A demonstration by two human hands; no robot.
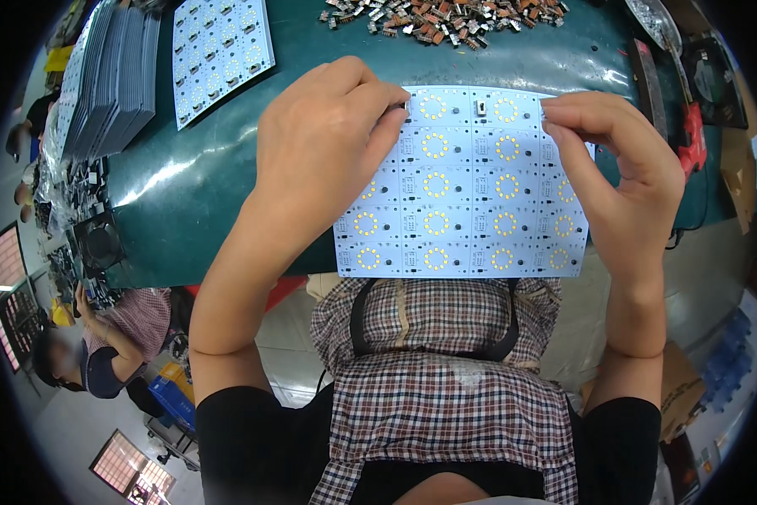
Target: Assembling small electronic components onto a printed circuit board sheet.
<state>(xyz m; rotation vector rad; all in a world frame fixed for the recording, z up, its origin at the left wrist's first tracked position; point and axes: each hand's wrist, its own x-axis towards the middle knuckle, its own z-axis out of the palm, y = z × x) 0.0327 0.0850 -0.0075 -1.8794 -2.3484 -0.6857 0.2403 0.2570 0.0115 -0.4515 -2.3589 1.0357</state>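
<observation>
A white panel of joined circuit boards (471, 172) lies in front of me, with rings of yellow LEDs and small black parts in rows. My left hand (324, 139) is closed in a pinch at the panel's upper left; what its fingertips hold is mostly hidden. At the upper right edge, thumb and forefinger of my right hand (621, 156) also pinch together, on something too small to make out. Between the hands, one small metal component (482, 108) sits in the top row of the panel.
Loose small metal and orange-brown components (446, 18) are heaped at the far side of the green table (168, 227). At left stand a stack of panels (113, 84) and another panel (221, 55) with components fitted. A red-handled tool (692, 139) lies right. Someone sits at left.
</observation>
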